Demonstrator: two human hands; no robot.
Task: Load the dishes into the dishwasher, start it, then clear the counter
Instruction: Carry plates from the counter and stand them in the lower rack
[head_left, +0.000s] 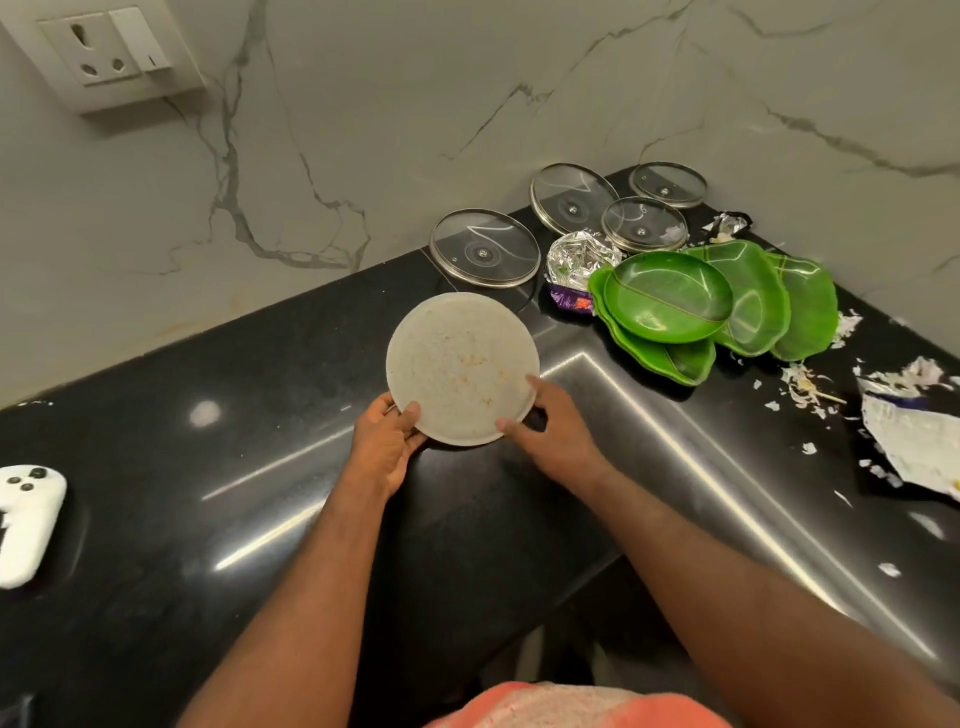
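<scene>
Starting at your far left, a white gadget (26, 525) lies on the black counter (260, 467), well apart from the action. Next comes your left hand (387, 441): thumb hooked over the near-left rim of the round grey plate (462, 369), fingers tucked beneath, gripping it. The plate sits between both hands, tipped a little towards you, and I can't tell whether its far edge touches the counter. It's round, so there's no long axis to line up; it lies just beyond your fingers, with both hands equally near. Your right hand (550, 431) pinches the near-right rim, thumb and forefinger on the edge. On the plate are a dry film and yellowish crumbs. Further right, four glass lids (483, 254) sit at the back of the counter with a crumpled foil wrapper (582, 260) among them, then the stack of green dishes (670, 299), the top one nearly bare. Paper scraps (810, 384) litter the far right. No dishwasher in view, so I'd carry this plate level to keep the crumbs aboard.
</scene>
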